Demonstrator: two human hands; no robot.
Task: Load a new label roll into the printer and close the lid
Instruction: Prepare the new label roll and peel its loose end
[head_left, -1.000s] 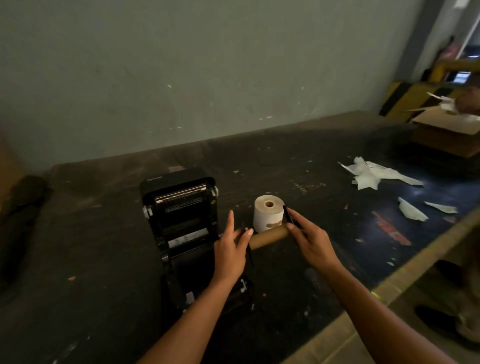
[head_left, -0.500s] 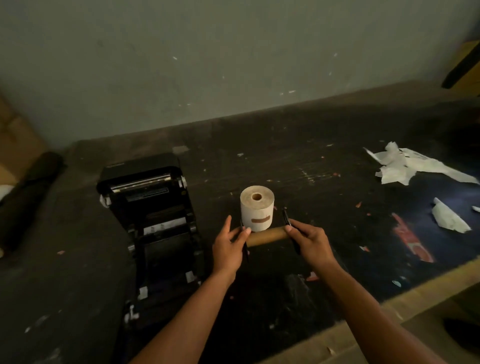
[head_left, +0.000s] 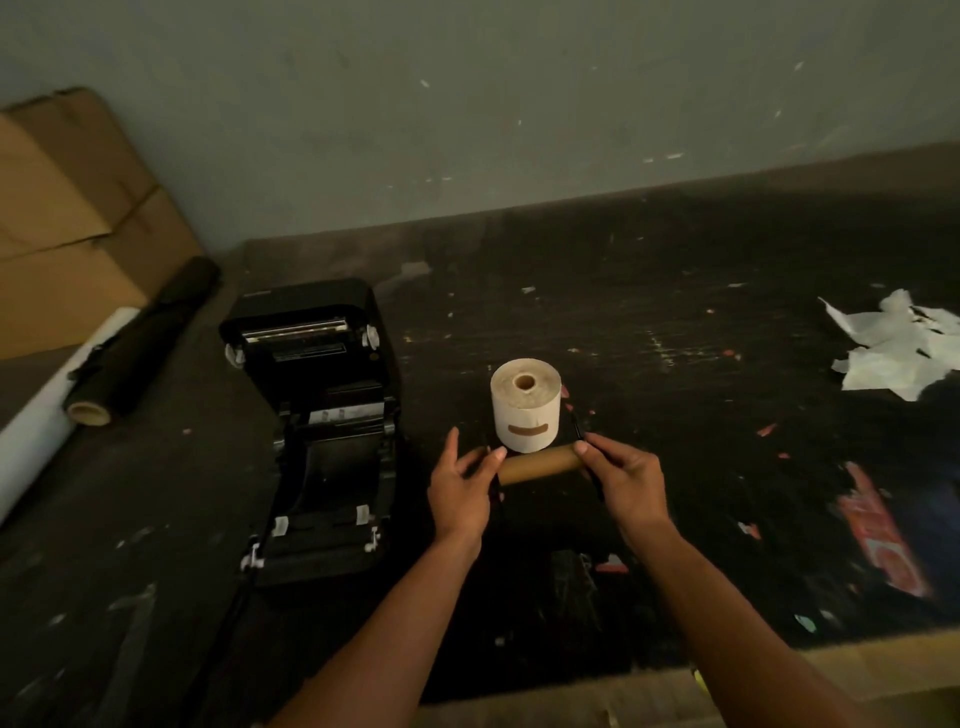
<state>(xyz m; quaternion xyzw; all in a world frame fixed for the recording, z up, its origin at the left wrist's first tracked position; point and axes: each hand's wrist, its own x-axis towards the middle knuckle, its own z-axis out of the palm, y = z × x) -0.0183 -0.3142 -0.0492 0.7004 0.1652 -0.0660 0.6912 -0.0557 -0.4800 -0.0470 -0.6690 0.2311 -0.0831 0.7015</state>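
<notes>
A black label printer (head_left: 317, 415) sits on the dark table with its lid tipped back and its bay open. To its right a new white label roll (head_left: 525, 405) stands on end, sealed with a brown tape strip. Just in front of the roll I hold a bare brown cardboard core (head_left: 540, 466) crosswise. My left hand (head_left: 460, 491) grips its left end and my right hand (head_left: 626, 480) pinches its right end, where a thin black flange sticks up. Both hands are right of the printer.
Flattened cardboard boxes (head_left: 67, 218) lean at the back left, with a dark roll (head_left: 140, 343) and a white roll (head_left: 47, 405) lying beside them. Torn white paper (head_left: 893, 343) lies at the far right. A red scrap (head_left: 878, 540) is near the table's front edge (head_left: 779, 670).
The view has swung left and down, so the printer and roll sit further right in frame. My hands keep hold of the core in front of the roll.
</notes>
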